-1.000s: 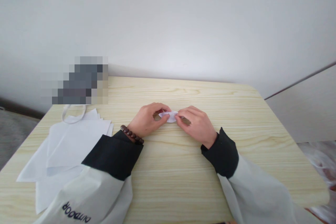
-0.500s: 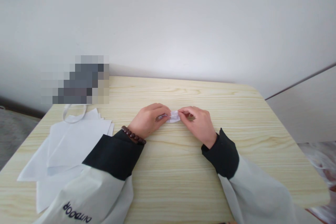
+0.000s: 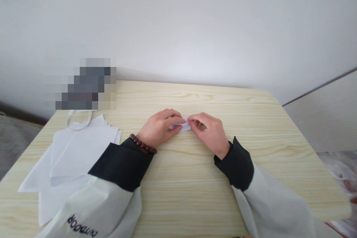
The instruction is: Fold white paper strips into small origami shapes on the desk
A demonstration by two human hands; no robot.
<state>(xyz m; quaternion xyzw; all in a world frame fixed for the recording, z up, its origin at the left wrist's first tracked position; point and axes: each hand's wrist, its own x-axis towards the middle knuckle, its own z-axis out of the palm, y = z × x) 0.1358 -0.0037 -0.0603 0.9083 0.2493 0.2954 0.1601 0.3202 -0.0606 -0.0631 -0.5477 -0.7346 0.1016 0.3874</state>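
Note:
Between my two hands is a small folded piece of white paper (image 3: 185, 125), near the middle of the table. My left hand (image 3: 161, 125), with a dark beaded bracelet at the wrist, has thumb and fingers closed on its left part. On the paper's right end, the thumb and index finger of my right hand (image 3: 209, 130) are pinched together. The fingertips of both hands nearly meet, and much of the paper is hidden behind them.
Several white paper sheets (image 3: 83, 152) lie in a loose pile on the left of the wooden table (image 3: 189, 193). A whitish ring-shaped strip (image 3: 89, 121) rests at the pile's top edge. Behind it stands a blurred dark object (image 3: 86, 83). A white wall (image 3: 189, 26) borders the table's far edge.
My left fingers have shifted slightly right along the paper, covering more of it. My right hand has moved a little left, so the gap between the fingertips is smaller.

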